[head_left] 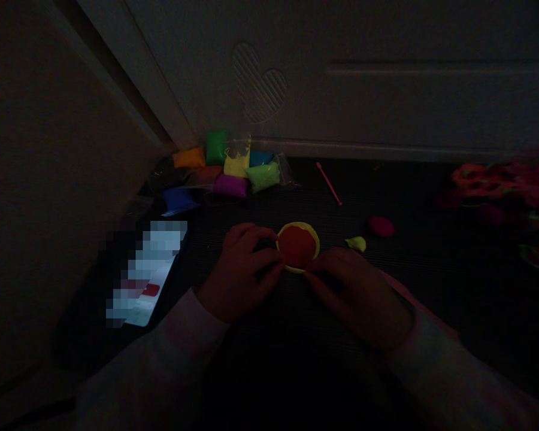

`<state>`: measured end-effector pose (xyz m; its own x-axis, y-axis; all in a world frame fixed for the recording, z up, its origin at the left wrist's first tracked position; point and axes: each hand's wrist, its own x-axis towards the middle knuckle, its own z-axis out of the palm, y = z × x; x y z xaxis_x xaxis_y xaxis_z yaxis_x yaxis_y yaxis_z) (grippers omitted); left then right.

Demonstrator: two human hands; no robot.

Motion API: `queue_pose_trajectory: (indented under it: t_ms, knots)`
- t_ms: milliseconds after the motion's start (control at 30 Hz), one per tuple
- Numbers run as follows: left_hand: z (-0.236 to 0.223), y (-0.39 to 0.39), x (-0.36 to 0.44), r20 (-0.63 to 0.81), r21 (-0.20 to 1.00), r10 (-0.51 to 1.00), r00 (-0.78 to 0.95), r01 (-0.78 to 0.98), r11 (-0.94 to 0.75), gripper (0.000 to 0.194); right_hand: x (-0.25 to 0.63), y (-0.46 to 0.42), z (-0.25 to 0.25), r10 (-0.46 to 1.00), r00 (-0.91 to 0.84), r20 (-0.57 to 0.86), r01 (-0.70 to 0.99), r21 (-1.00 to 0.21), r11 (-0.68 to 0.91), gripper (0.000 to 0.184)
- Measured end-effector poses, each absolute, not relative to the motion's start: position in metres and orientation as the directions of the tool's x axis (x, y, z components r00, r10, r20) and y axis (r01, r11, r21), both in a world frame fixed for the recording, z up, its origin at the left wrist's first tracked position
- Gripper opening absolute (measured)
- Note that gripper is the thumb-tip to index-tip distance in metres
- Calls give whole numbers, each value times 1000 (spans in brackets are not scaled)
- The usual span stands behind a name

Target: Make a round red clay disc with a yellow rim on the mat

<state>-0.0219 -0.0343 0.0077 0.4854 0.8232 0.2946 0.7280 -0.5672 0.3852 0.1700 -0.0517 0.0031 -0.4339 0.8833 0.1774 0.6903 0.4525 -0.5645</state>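
A round, flat clay disc (pixel 297 245), orange-red with a yellow rim, lies on the dark table between my hands. The fingers of my left hand (pixel 251 263) are curled against its left edge. At the lower right edge my right hand (pixel 354 287) pinches the yellow rim between thumb and fingers. To the right of the disc sit a small yellow clay piece (pixel 356 243) and a dark pink clay lump (pixel 381 227). A pink modelling stick (pixel 329 184) rests farther back. Part of a flat pink strip (pixel 404 290) shows beyond my right hand.
Several clay packets (pixel 231 185) in different colours are heaped at the back left, by a pale panel with a heart relief (pixel 260 84). A lit phone (pixel 148 275) lies on the left. Pink and orange flower-like items (pixel 498 185) stand at the right. The scene is very dim.
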Motion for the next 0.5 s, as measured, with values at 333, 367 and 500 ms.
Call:
queue_pose_trajectory:
  t_ms: [333, 367, 500]
  knots:
    - [9, -34, -24, 351, 397, 846, 401, 755, -522, 9, 168, -50, 5, 898, -421, 125, 707, -575, 412, 7]
    - [9, -34, -24, 354, 395, 845, 401, 755, -524, 9, 168, -50, 5, 899, -420, 123, 708, -575, 409, 7]
    - [8, -34, -24, 364, 385, 833, 418, 747, -543, 9, 168, -50, 5, 902, -417, 110, 711, -579, 399, 7]
